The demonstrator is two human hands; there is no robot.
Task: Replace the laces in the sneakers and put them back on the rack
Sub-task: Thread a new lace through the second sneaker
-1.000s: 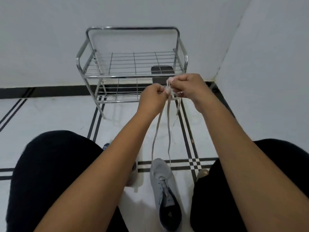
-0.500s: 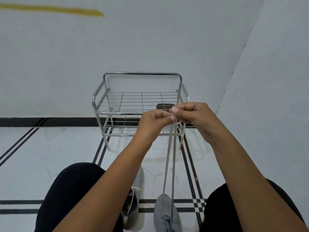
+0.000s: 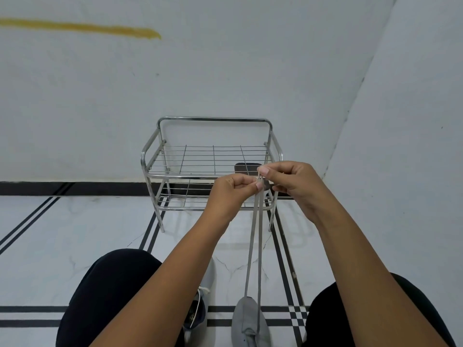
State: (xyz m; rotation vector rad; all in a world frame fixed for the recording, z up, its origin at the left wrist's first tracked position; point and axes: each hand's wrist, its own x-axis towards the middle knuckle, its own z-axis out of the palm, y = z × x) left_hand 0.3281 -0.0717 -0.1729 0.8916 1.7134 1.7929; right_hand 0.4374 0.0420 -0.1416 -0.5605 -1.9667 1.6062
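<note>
While both strands of the lace (image 3: 253,246) run taut below them to the sneaker (image 3: 246,324), the left hand (image 3: 231,194) and right hand (image 3: 292,184) pinch its ends together, probably evening their lengths; the rack (image 3: 213,166) stands just beyond.

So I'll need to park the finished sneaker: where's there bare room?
The rack's top shelf is mostly bare; a dark object fills its right rear corner. Floor left of the rack is open. It's crowded by the knees, where both sneakers sit.
</note>
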